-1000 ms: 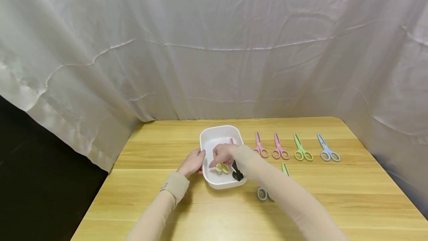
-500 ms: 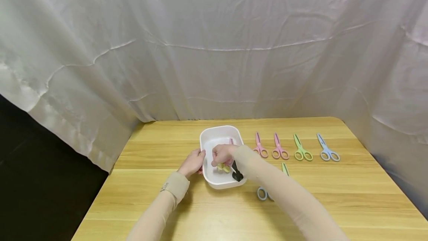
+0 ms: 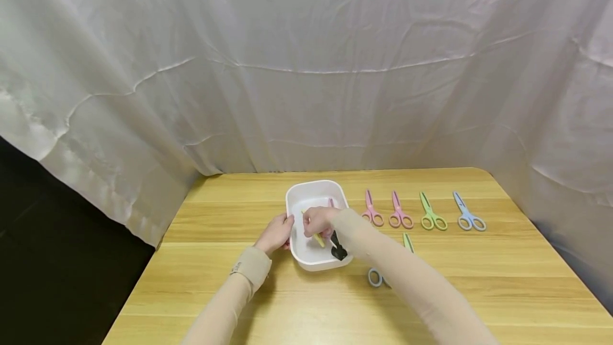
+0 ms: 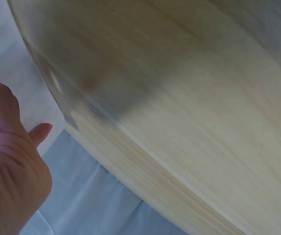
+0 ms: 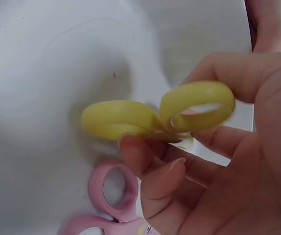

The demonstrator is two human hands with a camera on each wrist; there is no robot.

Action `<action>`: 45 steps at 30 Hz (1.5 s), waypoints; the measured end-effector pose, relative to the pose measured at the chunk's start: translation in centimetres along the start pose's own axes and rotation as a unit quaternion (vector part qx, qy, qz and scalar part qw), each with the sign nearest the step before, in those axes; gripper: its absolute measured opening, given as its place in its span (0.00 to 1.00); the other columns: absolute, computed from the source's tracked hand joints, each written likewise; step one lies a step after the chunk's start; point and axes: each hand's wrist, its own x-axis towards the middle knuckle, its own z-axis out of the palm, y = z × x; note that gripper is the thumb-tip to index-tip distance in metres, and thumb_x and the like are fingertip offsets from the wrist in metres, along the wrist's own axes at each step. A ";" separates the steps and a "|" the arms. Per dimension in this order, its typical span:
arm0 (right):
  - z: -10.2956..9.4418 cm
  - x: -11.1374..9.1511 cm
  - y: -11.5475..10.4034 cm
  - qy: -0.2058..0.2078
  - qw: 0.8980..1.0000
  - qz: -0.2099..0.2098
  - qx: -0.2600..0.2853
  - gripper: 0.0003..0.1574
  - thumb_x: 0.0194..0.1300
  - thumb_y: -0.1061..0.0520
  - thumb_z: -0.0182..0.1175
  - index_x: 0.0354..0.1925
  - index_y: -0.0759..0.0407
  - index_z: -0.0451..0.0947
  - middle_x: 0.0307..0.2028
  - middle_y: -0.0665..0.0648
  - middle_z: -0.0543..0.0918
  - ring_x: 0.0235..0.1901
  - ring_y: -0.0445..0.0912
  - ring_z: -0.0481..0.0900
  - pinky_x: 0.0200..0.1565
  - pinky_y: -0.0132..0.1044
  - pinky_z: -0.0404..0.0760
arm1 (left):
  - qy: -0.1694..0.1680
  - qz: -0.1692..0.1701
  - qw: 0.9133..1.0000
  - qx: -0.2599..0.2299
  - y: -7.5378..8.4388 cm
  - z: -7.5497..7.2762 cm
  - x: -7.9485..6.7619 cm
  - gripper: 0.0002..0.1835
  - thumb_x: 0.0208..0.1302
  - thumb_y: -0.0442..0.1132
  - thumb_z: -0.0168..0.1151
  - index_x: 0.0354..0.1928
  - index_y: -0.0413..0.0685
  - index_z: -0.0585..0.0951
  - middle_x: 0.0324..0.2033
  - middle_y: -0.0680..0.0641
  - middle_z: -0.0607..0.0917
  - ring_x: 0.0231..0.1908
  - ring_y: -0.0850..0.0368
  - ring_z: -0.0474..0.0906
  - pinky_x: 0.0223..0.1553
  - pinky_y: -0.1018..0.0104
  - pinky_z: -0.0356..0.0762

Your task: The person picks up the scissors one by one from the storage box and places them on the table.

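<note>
My left hand [image 3: 276,232] grips the left wall of a white plastic tray [image 3: 312,267], thumb at the rim. In the left wrist view that hand [image 4: 11,171] lies against the tray's white side [image 4: 28,63]. Inside the tray my right hand [image 3: 318,221] holds yellow scissors [image 5: 113,110] between thumb and fingers, their two loops tilted up off the tray floor; the fingers hide most of the blades. Pink scissors [image 5: 97,188] lie beside them, partly covered by the hand. A black object [image 3: 339,253] of unclear kind rests at the tray's near right corner.
Right of the tray, a row on the wooden table [image 3: 215,281] has two pairs of pink scissors [image 3: 399,212], green scissors [image 3: 428,209] and blue scissors [image 3: 464,209]. My right forearm partly hides another green blade [image 3: 407,241] and a blue loop [image 3: 370,277]. A grey curtain [image 3: 306,121] stands behind.
My right fingers have closed on the yellow scissors, which have turned and tilted up from lying flat in the tray. My left hand and the tray have stayed in place.
</note>
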 end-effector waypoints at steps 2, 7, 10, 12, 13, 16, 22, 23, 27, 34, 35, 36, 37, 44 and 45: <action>-0.1 0.1 0.1 0.008 1.000 0.002 -0.012 0.10 0.62 0.62 0.60 0.28 0.54 0.69 0.20 0.49 0.69 0.13 0.38 0.60 0.17 0.27 0.62 | 0.002 -0.001 1.000 0.006 0.1 0.1 0.0 0.25 0.79 0.45 0.37 0.60 0.34 0.76 0.20 0.45 0.78 0.15 0.62 0.70 0.15 0.75 0.70; -0.1 0.4 0.3 0.021 0.999 0.004 -0.025 0.10 0.60 0.65 0.60 0.26 0.54 0.72 0.23 0.49 0.73 0.13 0.37 0.61 0.17 0.27 0.62 | 0.007 0.002 1.000 0.019 0.1 0.2 0.1 0.25 0.79 0.45 0.37 0.58 0.34 0.76 0.20 0.45 0.78 0.15 0.62 0.70 0.15 0.75 0.71; -0.1 0.3 0.4 0.023 0.999 0.002 -0.026 0.10 0.60 0.65 0.60 0.25 0.54 0.72 0.23 0.49 0.73 0.13 0.37 0.62 0.17 0.27 0.62 | 0.007 0.001 1.000 0.019 0.0 0.3 0.2 0.25 0.79 0.45 0.37 0.58 0.33 0.76 0.21 0.44 0.79 0.15 0.62 0.71 0.15 0.74 0.72; -0.1 0.2 0.4 0.027 0.999 -0.001 -0.025 0.11 0.60 0.64 0.61 0.25 0.54 0.72 0.23 0.49 0.74 0.14 0.38 0.63 0.17 0.28 0.64 | 0.008 0.003 1.000 0.020 0.0 0.4 0.2 0.25 0.79 0.45 0.37 0.58 0.33 0.76 0.23 0.42 0.81 0.15 0.61 0.71 0.16 0.73 0.73; -0.1 0.2 0.4 0.032 0.999 -0.005 -0.027 0.11 0.60 0.64 0.61 0.24 0.53 0.72 0.23 0.49 0.74 0.15 0.38 0.64 0.18 0.28 0.65 | 0.009 0.003 1.000 0.022 0.0 0.4 0.2 0.25 0.79 0.45 0.36 0.58 0.33 0.76 0.24 0.41 0.82 0.15 0.61 0.72 0.16 0.73 0.74; -0.1 0.0 0.3 0.045 0.998 -0.019 -0.034 0.13 0.61 0.63 0.62 0.23 0.52 0.71 0.22 0.48 0.73 0.18 0.39 0.67 0.22 0.30 0.68 | 0.015 0.006 0.999 0.035 0.0 0.5 0.2 0.26 0.79 0.45 0.35 0.58 0.33 0.77 0.27 0.39 0.84 0.16 0.61 0.74 0.17 0.70 0.76; -0.1 -0.6 0.1 0.081 0.994 -0.046 -0.049 0.15 0.60 0.61 0.65 0.22 0.51 0.70 0.21 0.45 0.72 0.23 0.39 0.69 0.43 0.39 0.72 | 0.035 0.002 0.997 0.069 0.4 0.7 0.1 0.25 0.78 0.44 0.36 0.56 0.33 0.78 0.29 0.37 0.85 0.16 0.60 0.74 0.18 0.69 0.77; 0.0 -0.7 0.1 0.086 0.994 -0.046 -0.043 0.15 0.59 0.61 0.65 0.22 0.51 0.71 0.21 0.45 0.72 0.23 0.39 0.69 0.47 0.43 0.75 | 0.037 0.002 0.997 0.072 0.4 0.7 0.0 0.25 0.78 0.44 0.37 0.56 0.32 0.78 0.29 0.37 0.85 0.16 0.60 0.75 0.18 0.68 0.78; 0.0 -1.0 0.2 0.110 0.993 -0.046 -0.021 0.12 0.59 0.62 0.65 0.25 0.52 0.72 0.22 0.46 0.73 0.20 0.41 0.70 0.56 0.54 0.78 | 0.043 0.000 0.996 0.081 0.4 0.8 0.0 0.25 0.77 0.43 0.37 0.58 0.33 0.78 0.30 0.38 0.85 0.18 0.58 0.77 0.20 0.65 0.81; -0.4 -1.2 1.3 0.149 0.986 -0.066 0.031 0.07 0.60 0.63 0.65 0.32 0.56 0.75 0.21 0.49 0.70 0.17 0.41 0.71 0.26 0.42 0.85 | 0.061 -0.011 0.991 0.120 0.5 0.9 0.2 0.23 0.75 0.43 0.40 0.52 0.34 0.80 0.24 0.44 0.82 0.18 0.57 0.77 0.18 0.68 0.76; -0.4 -1.2 1.6 0.155 0.985 -0.070 0.036 0.06 0.60 0.63 0.65 0.32 0.57 0.76 0.21 0.48 0.69 0.17 0.41 0.71 0.23 0.37 0.82 | 0.063 -0.014 0.990 0.129 0.6 0.9 0.2 0.22 0.75 0.43 0.40 0.51 0.34 0.81 0.23 0.45 0.81 0.17 0.57 0.76 0.18 0.68 0.76; -0.4 -1.2 1.8 0.159 0.983 -0.074 0.044 0.06 0.60 0.63 0.65 0.32 0.57 0.76 0.21 0.48 0.69 0.17 0.40 0.70 0.21 0.34 0.78 | 0.065 -0.018 0.989 0.135 0.6 0.9 0.3 0.22 0.75 0.43 0.41 0.51 0.35 0.81 0.22 0.45 0.81 0.18 0.57 0.76 0.18 0.68 0.75; -0.4 -1.3 2.1 0.163 0.982 -0.077 0.051 0.06 0.60 0.63 0.65 0.33 0.57 0.76 0.21 0.48 0.68 0.18 0.40 0.69 0.20 0.30 0.74 | 0.067 -0.022 0.987 0.142 0.6 0.9 0.3 0.22 0.75 0.43 0.41 0.50 0.35 0.81 0.22 0.46 0.81 0.18 0.57 0.76 0.18 0.68 0.74; -0.3 -1.8 3.7 0.188 0.969 -0.108 0.120 0.06 0.63 0.63 0.63 0.38 0.60 0.75 0.23 0.48 0.67 0.18 0.39 0.70 0.20 0.27 0.69 | 0.077 -0.032 0.983 0.165 1.0 1.0 0.2 0.22 0.72 0.43 0.43 0.48 0.36 0.82 0.22 0.46 0.80 0.21 0.55 0.76 0.20 0.67 0.73; -0.2 -1.9 3.8 0.190 0.966 -0.114 0.131 0.06 0.63 0.63 0.62 0.39 0.61 0.75 0.23 0.48 0.67 0.18 0.39 0.70 0.20 0.26 0.69 | 0.079 -0.034 0.982 0.169 1.1 1.0 0.1 0.21 0.72 0.43 0.43 0.48 0.36 0.82 0.23 0.46 0.81 0.21 0.55 0.76 0.21 0.67 0.72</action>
